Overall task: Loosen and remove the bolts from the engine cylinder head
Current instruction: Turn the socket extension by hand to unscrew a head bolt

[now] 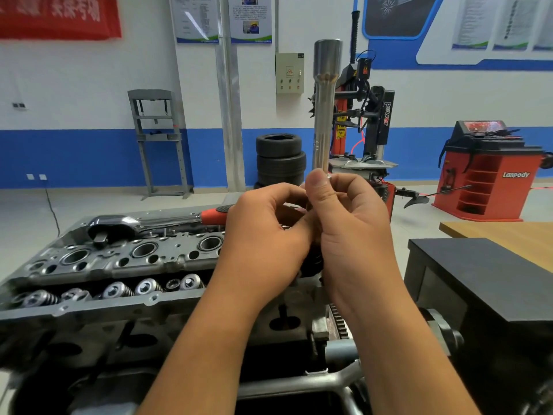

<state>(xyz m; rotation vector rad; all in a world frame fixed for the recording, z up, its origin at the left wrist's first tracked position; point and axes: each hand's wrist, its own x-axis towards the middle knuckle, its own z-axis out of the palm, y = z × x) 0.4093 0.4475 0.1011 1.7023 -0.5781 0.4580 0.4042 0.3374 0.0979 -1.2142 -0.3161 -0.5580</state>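
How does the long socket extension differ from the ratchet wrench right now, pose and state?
The socket extension stands upright; the ratchet wrench lies flat along the far edge of the cylinder head.
The extension is held at its lower end by the right hand, with the left hand beside it; the wrench's head end lies free.
The extension is all bare metal; the wrench has a red grip.
Both have polished steel.
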